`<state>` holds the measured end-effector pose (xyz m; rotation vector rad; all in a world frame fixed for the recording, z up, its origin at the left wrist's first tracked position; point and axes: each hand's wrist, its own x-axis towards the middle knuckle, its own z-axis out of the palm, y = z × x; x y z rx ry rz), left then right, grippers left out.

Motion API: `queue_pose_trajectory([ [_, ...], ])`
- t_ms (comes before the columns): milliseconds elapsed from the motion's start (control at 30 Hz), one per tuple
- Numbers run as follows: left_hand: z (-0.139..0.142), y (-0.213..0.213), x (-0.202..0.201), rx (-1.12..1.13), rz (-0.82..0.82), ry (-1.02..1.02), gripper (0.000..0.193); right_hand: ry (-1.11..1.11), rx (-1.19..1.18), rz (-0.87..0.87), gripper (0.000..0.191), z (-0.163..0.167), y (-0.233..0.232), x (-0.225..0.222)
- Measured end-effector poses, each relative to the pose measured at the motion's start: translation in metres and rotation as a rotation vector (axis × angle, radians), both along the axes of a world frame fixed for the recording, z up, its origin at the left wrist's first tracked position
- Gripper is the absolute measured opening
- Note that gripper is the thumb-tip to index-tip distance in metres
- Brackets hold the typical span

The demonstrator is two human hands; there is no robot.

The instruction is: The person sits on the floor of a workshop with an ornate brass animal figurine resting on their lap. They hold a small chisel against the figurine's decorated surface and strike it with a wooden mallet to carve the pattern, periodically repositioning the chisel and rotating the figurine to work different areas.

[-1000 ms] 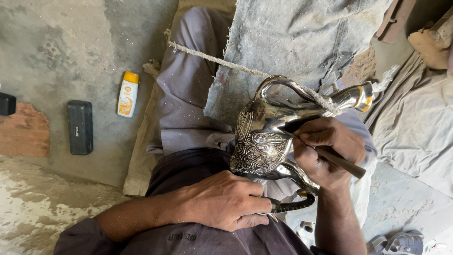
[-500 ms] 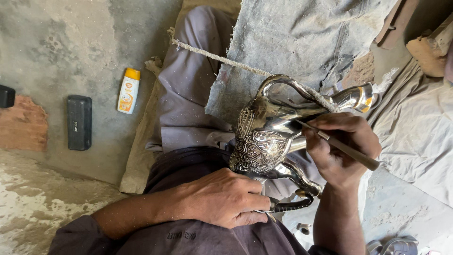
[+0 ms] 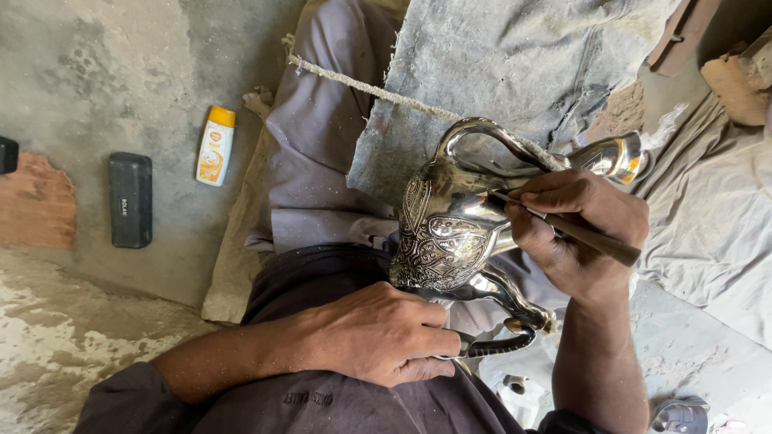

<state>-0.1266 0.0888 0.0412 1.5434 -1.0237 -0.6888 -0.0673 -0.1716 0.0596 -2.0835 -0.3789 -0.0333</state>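
A shiny engraved metal jug point(image 3: 450, 233) with a curved handle and a spout lies on its side over my lap. My left hand point(image 3: 386, 333) grips its lower part near the dark base and steadies it. My right hand point(image 3: 575, 229) holds a thin engraving tool point(image 3: 591, 239) like a pen. The tool's tip touches the jug's upper body next to the handle. A rope point(image 3: 386, 92) runs from the upper left across to the jug's handle.
On the concrete floor at left lie a small yellow-capped white bottle point(image 3: 215, 146), a black rectangular case point(image 3: 130, 199) and a brick point(image 3: 36, 201). Grey cloth point(image 3: 515, 56) covers the ground beyond my legs. A pale sheet point(image 3: 716, 217) lies at right.
My right hand shifted its grip on the tool, and the tool tip moved slightly along the jug's upper body. My left hand stayed in place.
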Motion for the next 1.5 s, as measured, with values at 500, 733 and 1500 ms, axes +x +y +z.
queue_pose_trajectory([
  [500, -0.002, -0.001, -0.001, 0.004, -0.003, 0.018, 0.026, -0.038, -0.106, 0.156, 0.014, 0.004, -0.010, 0.015],
  [733, -0.002, 0.000, -0.001, -0.004, 0.015, 0.011, 0.026, 0.030, -0.093, 0.206, 0.015, 0.011, -0.013, 0.016],
  [1500, -0.004, -0.002, -0.003, 0.013, -0.004, 0.003, 0.026, -0.169, -0.075, 0.109, 0.020, -0.011, -0.018, -0.005],
])
